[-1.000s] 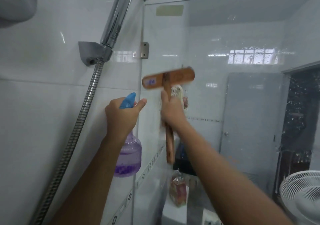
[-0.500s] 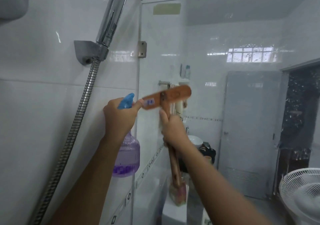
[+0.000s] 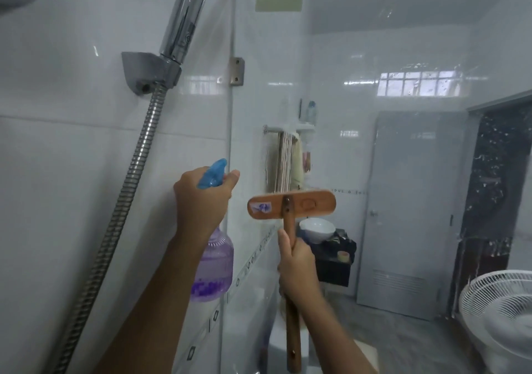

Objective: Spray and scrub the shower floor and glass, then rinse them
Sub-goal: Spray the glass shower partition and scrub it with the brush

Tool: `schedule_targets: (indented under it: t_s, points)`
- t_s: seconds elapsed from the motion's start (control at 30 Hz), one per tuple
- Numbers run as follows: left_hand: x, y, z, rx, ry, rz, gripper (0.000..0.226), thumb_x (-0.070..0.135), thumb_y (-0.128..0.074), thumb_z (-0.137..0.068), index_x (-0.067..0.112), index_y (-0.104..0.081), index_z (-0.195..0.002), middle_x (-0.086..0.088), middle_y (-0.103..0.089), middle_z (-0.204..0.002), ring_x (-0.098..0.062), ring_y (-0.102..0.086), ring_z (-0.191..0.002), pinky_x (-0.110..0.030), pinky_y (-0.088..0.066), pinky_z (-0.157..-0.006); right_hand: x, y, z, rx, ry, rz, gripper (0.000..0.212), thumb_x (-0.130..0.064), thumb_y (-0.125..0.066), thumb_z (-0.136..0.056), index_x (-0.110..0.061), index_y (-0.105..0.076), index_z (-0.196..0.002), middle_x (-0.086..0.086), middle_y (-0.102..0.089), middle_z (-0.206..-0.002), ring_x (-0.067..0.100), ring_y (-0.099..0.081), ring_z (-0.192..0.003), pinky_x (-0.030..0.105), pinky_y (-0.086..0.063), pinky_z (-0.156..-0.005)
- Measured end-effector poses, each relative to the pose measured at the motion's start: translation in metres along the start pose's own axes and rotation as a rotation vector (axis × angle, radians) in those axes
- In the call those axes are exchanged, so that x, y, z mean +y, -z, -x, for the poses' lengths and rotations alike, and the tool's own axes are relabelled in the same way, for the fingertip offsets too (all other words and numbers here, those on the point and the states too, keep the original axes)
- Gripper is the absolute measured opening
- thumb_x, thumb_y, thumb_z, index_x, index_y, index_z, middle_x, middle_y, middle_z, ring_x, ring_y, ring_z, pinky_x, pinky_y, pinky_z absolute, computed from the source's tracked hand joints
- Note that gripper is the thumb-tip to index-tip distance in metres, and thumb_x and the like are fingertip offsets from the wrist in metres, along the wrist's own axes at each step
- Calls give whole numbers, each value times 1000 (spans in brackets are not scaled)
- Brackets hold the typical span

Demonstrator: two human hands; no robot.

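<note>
Forearms come up from the lower edge of the view, both bare. The right hand is nearest. Its fingers are closed around the handle of a wooden brush, and the thumb lies along the handle. The handle stands almost upright and its lower end hangs below the wrist. The flat brush head sits crosswise on top with its back toward the camera, and there is a small sticker on its left half. The head is in front of the glass panel, near the panel's left edge; I cannot tell if the bristles touch the glass.

The left hand is a little higher and to the left. It grips the neck of a spray bottle, and the blue nozzle shows above the fingers. The clear purple body hangs under the hand, with purple liquid at the bottom.

On the tiled wall a metal hose goes up to a grey holder, which carries the chrome shower handle. A metal clamp joins the glass to the wall.

Through the glass I see a towel on a rail, a white bowl, a grey door and a white fan at the lower right.
</note>
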State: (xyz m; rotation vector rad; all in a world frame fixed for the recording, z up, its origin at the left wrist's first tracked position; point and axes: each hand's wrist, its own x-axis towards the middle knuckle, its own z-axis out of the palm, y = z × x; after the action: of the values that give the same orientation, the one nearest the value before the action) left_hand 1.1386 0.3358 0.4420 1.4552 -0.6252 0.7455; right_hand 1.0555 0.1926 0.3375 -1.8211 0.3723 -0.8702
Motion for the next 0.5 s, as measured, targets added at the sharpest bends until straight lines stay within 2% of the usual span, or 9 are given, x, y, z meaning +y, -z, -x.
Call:
schedule_targets:
  t_s: [0.1,0.17,0.23,0.33,0.43,0.5]
  points:
    - [-19,-8,34,-51,25,-21,27,34,-72,-91,7,-71,-87,-7,-70,-71,-22,-69,-63,-22,-56,-62,-39,18,-15,7,39,-16,46,-50,-43,-101,-7,-58,-93,7,-53,-62,19,-52,-48,33,-49,-48]
    - [-37,-11,65,-96,105,-3,27,36,-71,-90,10,-71,-89,-5,-71,-74,-20,-68,-65,-14,-51,-60,-78,38,-27,5,71,-77,42,-47,-44,-102,-8,-55,-90,3,-49,-61,15,-47,-44,32,-44,-46]
    - [-57,-16,98,-163,211,38,27,37,-74,-87,10,-72,-87,-7,-71,-73,-21,-68,-64,-18,-53,-60,-104,57,-31,-38,59,-226,35,-44,-46,-102,-12,-50,-91,3,-45,-59,15,-42,-41,29,-41,-41]
    - [-78,-18,142,-204,360,74,31,39,-77,-82,9,-71,-80,-11,-67,-66,-22,-65,-58,-35,-58,-58,-95,69,-18,-45,-41,-351,35,-48,-46,-101,-13,-47,-93,1,-44,-56,15,-40,-41,27,-39,-40]
    - [-88,-17,151,-161,284,18,37,45,-76,-80,9,-68,-71,-9,-61,-57,-24,-61,-51,-45,-57,-53,-65,65,-6,-47,-80,-365,41,-53,-42,-101,-13,-47,-95,1,-45,-56,16,-41,-41,26,-38,-39]
    - [-93,-18,143,-181,255,17,36,43,-78,-81,9,-69,-72,-8,-63,-59,-26,-63,-55,-43,-58,-56,-50,59,-5,-47,-71,-341,42,-54,-40,-101,-14,-47,-95,1,-46,-56,17,-40,-40,25,-37,-38]
